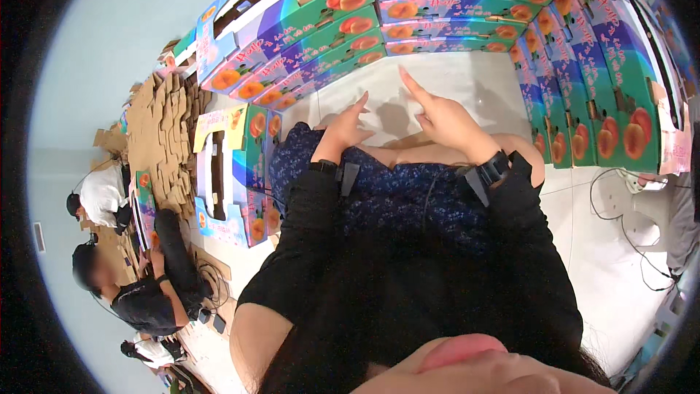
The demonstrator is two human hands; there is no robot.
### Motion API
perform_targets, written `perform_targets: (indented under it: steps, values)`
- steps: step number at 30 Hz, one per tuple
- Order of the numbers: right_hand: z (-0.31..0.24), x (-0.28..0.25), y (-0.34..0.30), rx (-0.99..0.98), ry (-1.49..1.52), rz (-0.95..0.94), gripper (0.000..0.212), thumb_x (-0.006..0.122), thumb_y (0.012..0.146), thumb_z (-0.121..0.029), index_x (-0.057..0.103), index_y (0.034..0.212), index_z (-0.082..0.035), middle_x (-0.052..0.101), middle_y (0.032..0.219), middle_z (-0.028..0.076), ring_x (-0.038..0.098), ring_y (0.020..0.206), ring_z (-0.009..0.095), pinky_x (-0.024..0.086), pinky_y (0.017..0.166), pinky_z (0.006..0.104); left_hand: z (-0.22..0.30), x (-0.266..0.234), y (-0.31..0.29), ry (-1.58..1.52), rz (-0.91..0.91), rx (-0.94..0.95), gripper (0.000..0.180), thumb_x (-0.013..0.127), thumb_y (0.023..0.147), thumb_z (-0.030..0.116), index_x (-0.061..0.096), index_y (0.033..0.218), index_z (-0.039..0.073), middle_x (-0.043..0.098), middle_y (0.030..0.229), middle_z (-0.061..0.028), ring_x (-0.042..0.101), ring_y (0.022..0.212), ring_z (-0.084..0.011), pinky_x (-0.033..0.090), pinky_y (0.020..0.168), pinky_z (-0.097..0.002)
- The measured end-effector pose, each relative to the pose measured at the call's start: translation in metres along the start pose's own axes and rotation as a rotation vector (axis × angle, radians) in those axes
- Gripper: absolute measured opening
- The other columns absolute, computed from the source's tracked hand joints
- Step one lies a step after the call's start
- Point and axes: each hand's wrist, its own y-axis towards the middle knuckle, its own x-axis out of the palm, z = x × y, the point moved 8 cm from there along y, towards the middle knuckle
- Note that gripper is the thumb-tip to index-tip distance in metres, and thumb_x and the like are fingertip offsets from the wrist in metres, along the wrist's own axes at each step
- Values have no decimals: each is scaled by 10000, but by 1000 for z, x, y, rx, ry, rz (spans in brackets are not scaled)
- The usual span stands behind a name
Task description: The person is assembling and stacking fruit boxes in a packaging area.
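My left hand (345, 130) is held over my lap with its fingers apart and nothing in it. To its right, my right hand (448, 124) points forward with the index finger stretched out; its other fingers are partly hidden, and I see nothing in it. Neither hand touches a box. Ahead stand stacked printed fruit cartons (452, 11) in purple, blue and green with orange fruit pictures. More cartons make a stack at the left (292, 47) and another at the right (594, 95). Both wrists wear dark bands, and a dark blue floral cloth (386, 197) covers my lap.
A shorter carton stack (251, 164) stands close on my left. Beyond it are piled flat brown cardboard sheets (162, 138). Several people sit at the far left, one in black (149, 303) handling a carton. Black cables (623, 230) lie on the pale tiled floor (576, 211) at right.
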Motion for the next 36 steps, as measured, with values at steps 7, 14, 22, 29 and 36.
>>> perform_targets:
  steps: [7,14,22,29,36]
  values:
    - [1,-11,1,-5,87,94,1041,644,694,81,54,1517,-165,321,1499,143,490,1249,326,446,997,375,-15,0,6,-117,76,-91,992,761,720,142,166,1512,171,688,912,-166,658,721,-317,516,740,-367]
    - [8,-14,7,45,192,72,1057,664,706,64,40,1520,-192,373,1472,143,517,1229,308,460,975,380,7,9,11,190,-100,-151,322,725,810,250,674,1085,90,702,769,-117,684,672,-231,526,651,-331]
    - [21,8,13,92,203,-100,780,672,772,-111,315,1463,-182,673,1003,165,649,907,333,507,792,393,19,-24,10,41,160,-62,251,640,889,269,707,889,28,667,696,-132,673,657,-222,511,615,-337]
    - [60,36,11,103,195,-183,386,674,796,-178,627,1161,-64,679,909,156,658,853,293,513,758,362,24,-110,5,-563,727,0,237,622,919,242,663,893,10,662,736,-54,620,682,-127,485,647,-280]
    - [85,59,18,247,241,-293,364,666,825,-191,622,1143,-18,684,922,151,661,848,258,516,770,350,-50,-180,-62,-350,1622,14,359,610,921,213,428,1133,-12,483,929,-91,463,778,-149,412,674,-290]
